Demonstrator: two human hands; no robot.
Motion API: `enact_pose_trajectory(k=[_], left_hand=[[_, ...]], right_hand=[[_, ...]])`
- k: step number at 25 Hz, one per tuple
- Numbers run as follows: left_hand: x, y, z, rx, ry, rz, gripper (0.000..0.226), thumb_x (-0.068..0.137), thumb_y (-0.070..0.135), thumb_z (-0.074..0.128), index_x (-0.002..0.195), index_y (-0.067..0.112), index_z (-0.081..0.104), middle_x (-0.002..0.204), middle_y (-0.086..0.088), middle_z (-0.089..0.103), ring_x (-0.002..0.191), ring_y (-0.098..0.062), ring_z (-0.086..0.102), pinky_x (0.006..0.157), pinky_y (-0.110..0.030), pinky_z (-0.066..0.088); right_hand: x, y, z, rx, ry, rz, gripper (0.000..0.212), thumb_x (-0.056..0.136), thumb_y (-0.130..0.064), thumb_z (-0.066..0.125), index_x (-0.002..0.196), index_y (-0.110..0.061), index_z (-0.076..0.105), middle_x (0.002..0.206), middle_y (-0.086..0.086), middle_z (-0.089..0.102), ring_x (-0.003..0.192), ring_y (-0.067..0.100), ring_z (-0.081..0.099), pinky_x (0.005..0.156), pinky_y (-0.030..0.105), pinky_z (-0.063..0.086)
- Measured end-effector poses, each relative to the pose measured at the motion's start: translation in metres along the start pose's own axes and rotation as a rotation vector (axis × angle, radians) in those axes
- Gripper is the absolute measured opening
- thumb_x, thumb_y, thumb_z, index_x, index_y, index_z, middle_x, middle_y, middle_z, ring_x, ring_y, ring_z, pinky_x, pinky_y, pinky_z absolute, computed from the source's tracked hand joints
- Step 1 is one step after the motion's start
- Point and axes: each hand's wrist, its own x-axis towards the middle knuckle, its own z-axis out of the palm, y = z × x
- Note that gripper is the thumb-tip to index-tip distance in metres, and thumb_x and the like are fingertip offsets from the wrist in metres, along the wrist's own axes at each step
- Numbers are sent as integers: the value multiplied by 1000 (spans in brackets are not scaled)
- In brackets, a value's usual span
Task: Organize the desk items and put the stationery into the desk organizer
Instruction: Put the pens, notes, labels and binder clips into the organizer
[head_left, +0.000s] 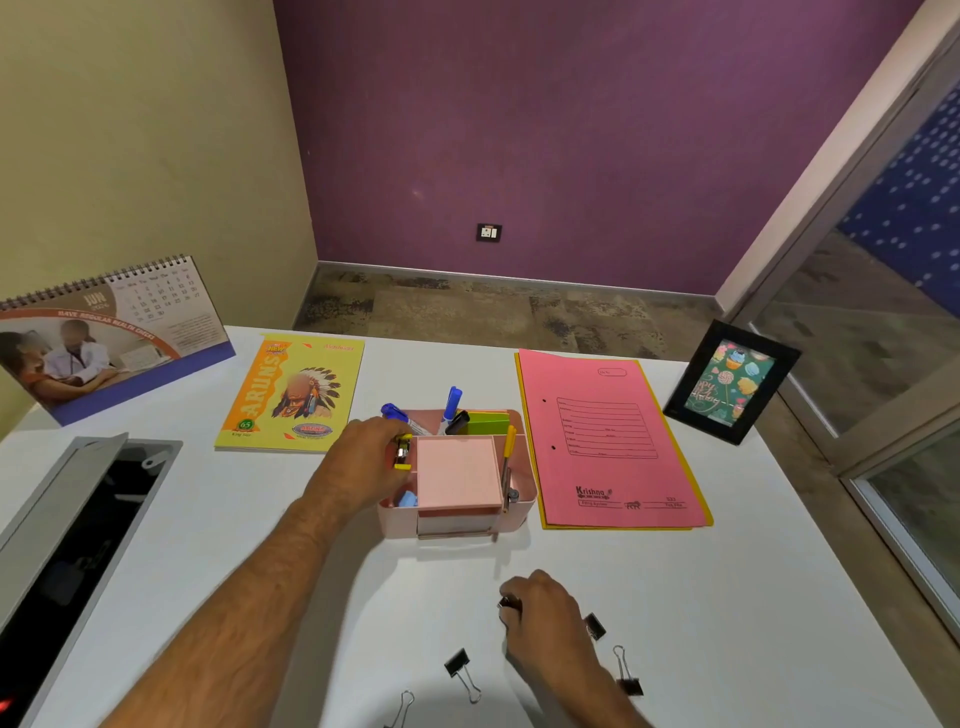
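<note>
A: Status on the organizer (457, 519)?

B: Pink, mid-counter, between the notebook (293, 395) and the pink file (608, 441). Left hand (369, 457) is at its left compartment, fingers curled round a small yellow-and-metal item (402, 453), looks like a stapler. Blue markers (452, 402) and a yellow pen (509, 441) are already in.

A: Right hand?

B: Right hand (545, 618) is down near the counter's front edge, fingers pinching a binder clip (510, 604). Other clips (460, 670) lie loose around it, one just right of the wrist (595, 625), one further front-right (626, 675).

A: How to finish the drop cleanly?

B: My call: lower the stapler straight into the left slot, short end first, and release only once it's seated. Something blue (408, 500) already sits at that slot's near end, so keep toward the far end. Don't nudge the leaning markers. Clips next; a small compartment suits them, one at a time or they spring and scatter.

A: Counter?

B: White and smooth, so things will slide. There's an open cable hatch (78, 519) at left; keep clips away from it. Calendar (114, 332) is far left, photo frame (732, 382) far right.

A: Room?

B: Purple back wall with a socket (489, 232), beige wall at left, glass partition (883, 291) at right, patterned floor beyond the counter.
</note>
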Motion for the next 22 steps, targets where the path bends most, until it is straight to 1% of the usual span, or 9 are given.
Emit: enact_pose_trajectory(k=[3,5,7,10,12,14,17,19,22], left_hand=[[4,-3,2,66,-27,-30,56,75,28,82,127,19,63,115,-8,61,106,-23,53,88,-33,47],[5,-6,4,97,-43,-44,59,78,31,80,132,20,59,117,-8,58,109,-24,52,91,-35,48],[7,-9,4,136,-66,-59,61,80,35,78,135,20,56,118,-9,56,110,-24,52,93,-36,48],[10,-12,4,271,-99,-49,60,84,44,71,136,21,53,121,-9,54,113,-24,50,92,-36,49],[10,-11,3,412,-107,-16,57,87,49,64,135,22,52,124,-8,53,114,-24,50,89,-35,49],[9,-12,3,481,-103,14,51,91,49,59,133,21,52,124,-8,52,112,-24,50,87,-36,48],[6,-17,2,454,-79,43,41,94,45,55,128,22,56,120,-7,52,109,-24,49,84,-37,48],[4,-21,2,410,-53,53,40,94,43,57,128,23,57,119,-6,54,109,-24,50,84,-36,47],[-1,-23,4,260,-2,11,45,90,42,64,130,25,57,118,-5,56,111,-22,51,88,-35,47]], right_hand=[[0,-1,0,-33,-22,-15,22,89,-9,49,99,-17,67,95,1,48,79,16,51,67,24,45],[-1,-2,-1,-58,-1,-12,25,87,-9,47,99,-18,67,99,2,50,85,18,54,68,25,48],[-3,-5,-3,-93,73,-32,29,89,-16,48,109,-23,66,110,1,55,98,18,54,78,28,52],[-7,-20,-9,13,248,-121,39,93,-26,47,130,-29,59,122,-6,59,111,17,54,86,27,49],[-4,-33,-11,38,301,-202,48,93,-29,48,141,-30,49,127,-6,60,114,17,55,89,30,50],[0,-43,-15,26,284,-243,57,94,-32,48,149,-32,34,133,-6,57,119,16,53,95,31,48],[6,-50,-19,-3,244,-245,65,95,-33,48,154,-32,21,138,-7,52,122,16,49,97,31,47],[7,-51,-19,-22,225,-242,67,95,-33,48,154,-32,18,140,-6,51,122,16,49,97,32,47],[8,-51,-17,-33,217,-233,67,95,-33,49,154,-31,19,139,-6,52,121,17,49,95,33,49]])
